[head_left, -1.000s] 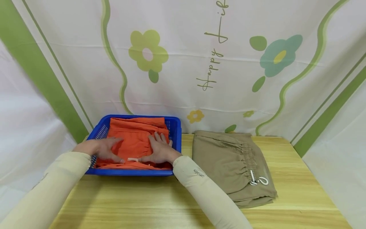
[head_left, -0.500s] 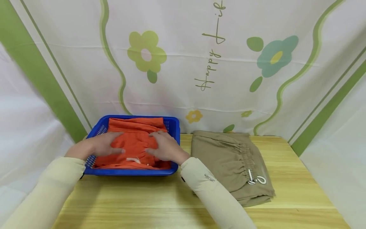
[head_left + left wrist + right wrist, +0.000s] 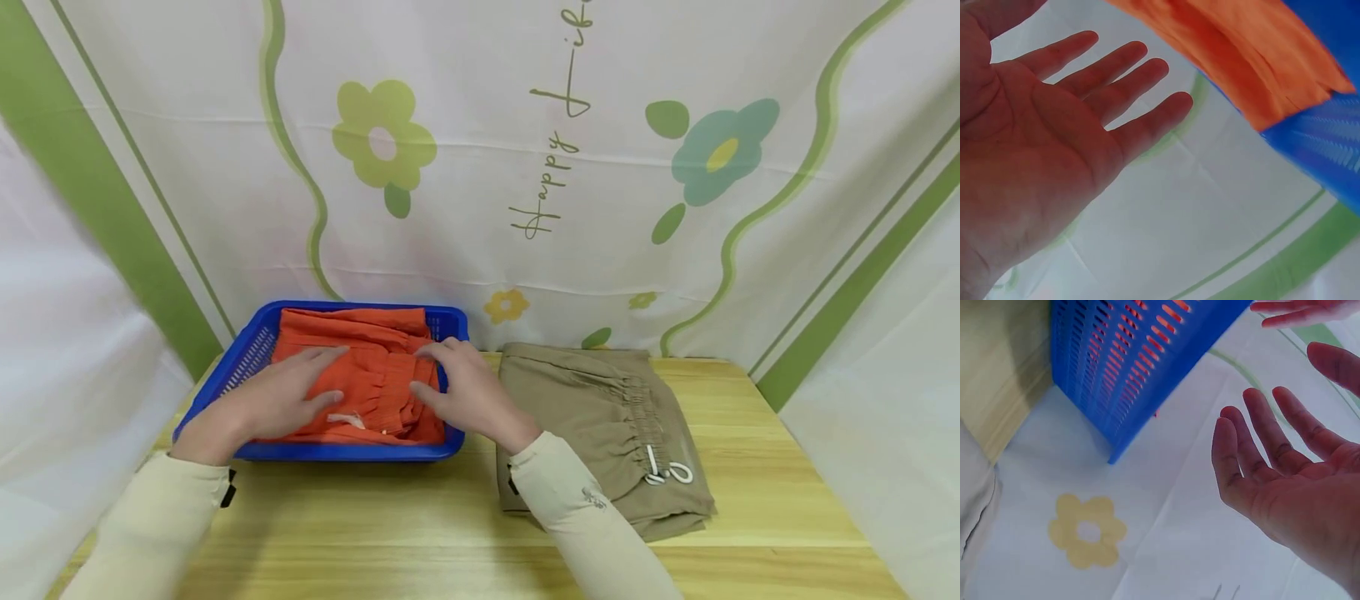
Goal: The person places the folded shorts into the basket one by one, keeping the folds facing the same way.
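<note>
Folded orange pants [image 3: 367, 375] with a gathered waistband and a pale drawstring lie inside a blue plastic basket [image 3: 345, 452] on the table. My left hand [image 3: 281, 400] hovers over the left part of the pants, fingers spread and relaxed. In the left wrist view that left hand [image 3: 1054, 131] shows a bare palm, apart from the cloth. Above the basket's right rim is my right hand [image 3: 472, 387], its fingers loosely bent and holding nothing. The right wrist view has the right hand [image 3: 1291, 469] clear of the basket's slotted side [image 3: 1129, 362].
Folded khaki pants [image 3: 585, 433] with a white drawstring lie on the wooden table [image 3: 375, 525], right of the basket. Behind the table hangs a white curtain [image 3: 465, 208] printed with flowers and green stripes.
Both hands have lifted off the orange pants. The right hand has moved right, toward the basket's rim, and the drawstring and waistband show more.
</note>
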The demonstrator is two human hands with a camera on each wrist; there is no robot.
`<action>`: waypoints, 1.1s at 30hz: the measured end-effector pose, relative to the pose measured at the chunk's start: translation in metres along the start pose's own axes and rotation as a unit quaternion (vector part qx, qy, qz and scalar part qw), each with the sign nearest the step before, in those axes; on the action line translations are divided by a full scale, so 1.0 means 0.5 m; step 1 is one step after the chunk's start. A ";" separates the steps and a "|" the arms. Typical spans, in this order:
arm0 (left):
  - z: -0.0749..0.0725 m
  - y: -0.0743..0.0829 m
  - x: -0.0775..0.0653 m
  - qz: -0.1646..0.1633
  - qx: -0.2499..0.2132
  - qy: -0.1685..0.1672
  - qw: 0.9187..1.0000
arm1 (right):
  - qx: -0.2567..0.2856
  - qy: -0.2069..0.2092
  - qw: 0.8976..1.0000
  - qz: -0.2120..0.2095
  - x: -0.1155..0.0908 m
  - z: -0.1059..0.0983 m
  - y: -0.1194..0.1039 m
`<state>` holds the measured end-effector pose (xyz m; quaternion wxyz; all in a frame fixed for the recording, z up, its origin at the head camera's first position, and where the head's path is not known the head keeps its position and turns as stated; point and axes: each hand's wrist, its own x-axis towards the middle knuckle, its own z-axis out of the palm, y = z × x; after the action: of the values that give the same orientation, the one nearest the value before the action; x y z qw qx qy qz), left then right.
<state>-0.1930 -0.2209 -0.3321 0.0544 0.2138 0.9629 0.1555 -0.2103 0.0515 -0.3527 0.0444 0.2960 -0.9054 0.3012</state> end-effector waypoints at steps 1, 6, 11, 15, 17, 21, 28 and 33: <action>0.002 0.006 -0.002 0.001 -0.002 0.006 1.000 | 0.000 0.004 1.000 0.000 -0.006 -0.003 0.001; 0.011 0.031 -0.008 0.006 -0.013 0.032 0.999 | -0.004 0.021 1.000 0.004 -0.032 -0.019 0.008; 0.024 0.056 -0.008 0.010 -0.019 0.051 0.999 | -0.003 0.041 0.999 0.017 -0.056 -0.034 0.018; 0.038 0.073 -0.003 0.014 -0.022 0.068 0.997 | 0.002 0.056 0.998 0.029 -0.077 -0.046 0.029; 0.046 0.081 0.000 0.015 -0.029 0.078 0.996 | 0.005 0.066 0.997 0.029 -0.087 -0.050 0.036; 0.063 0.102 0.005 0.024 -0.039 0.102 0.994 | 0.008 0.093 0.996 0.014 -0.107 -0.058 0.051; 0.089 0.138 0.015 0.041 -0.044 0.144 0.988 | -0.005 0.127 0.992 0.022 -0.144 -0.070 0.079; 0.108 0.163 0.025 0.052 -0.054 0.161 0.984 | -0.009 0.137 0.990 0.031 -0.169 -0.080 0.105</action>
<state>-0.1628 -0.1304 -0.3573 -0.0981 0.2321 0.9370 0.2420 -0.1745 0.1512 -0.3694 0.1609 0.2231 -0.9022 0.3324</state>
